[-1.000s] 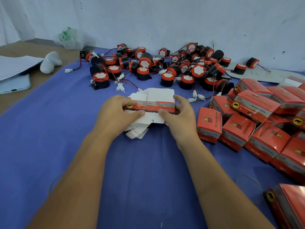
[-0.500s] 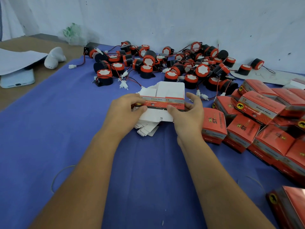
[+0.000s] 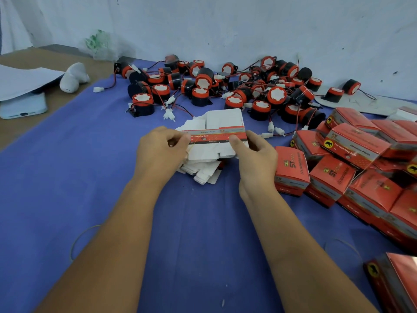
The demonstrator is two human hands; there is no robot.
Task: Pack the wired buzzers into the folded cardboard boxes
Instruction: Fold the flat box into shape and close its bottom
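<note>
Flat box (image 3: 216, 141) lifted slightly, 2 hands' fingers (image 3: 180, 138) pinching its ends

Two bare forearms, no sleeves in view, left hand (image 3: 161, 152), right hand (image 3: 255, 159), short fingernails

Near and left tabletop (image 3: 67, 177): open blue cloth, free passage. Far side blocked by tangled buzzers (image 3: 225, 86) and their wires. Right side walled by stacked red boxes (image 3: 349, 166). Flat box blanks (image 3: 203, 175) lie at centre.
</note>
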